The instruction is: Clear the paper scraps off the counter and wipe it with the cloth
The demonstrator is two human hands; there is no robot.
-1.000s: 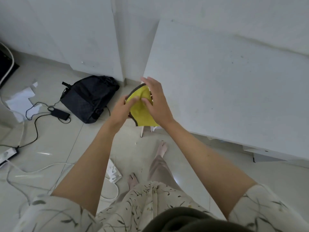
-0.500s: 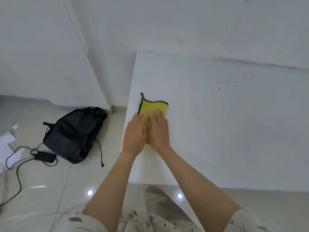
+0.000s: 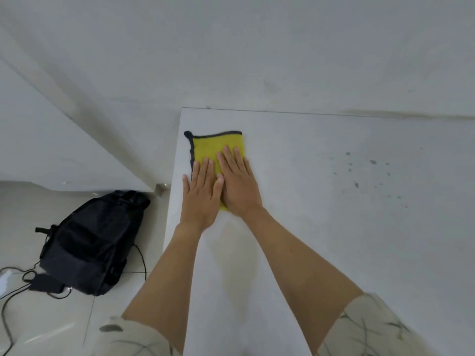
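Yellow cloth (image 3: 209,147) flat at bench (image 3: 334,227) left corner, pinned under left hand (image 3: 201,195) and right hand (image 3: 239,183), fingers (image 3: 227,156) straight (gripping nothing). Best pressed evenly, swept toward dark specks (image 3: 372,176).

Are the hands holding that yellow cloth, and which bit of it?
Neither grips it. The left hand and right hand lie flat, fingers straight, pressing the near half of the yellow cloth onto the counter.
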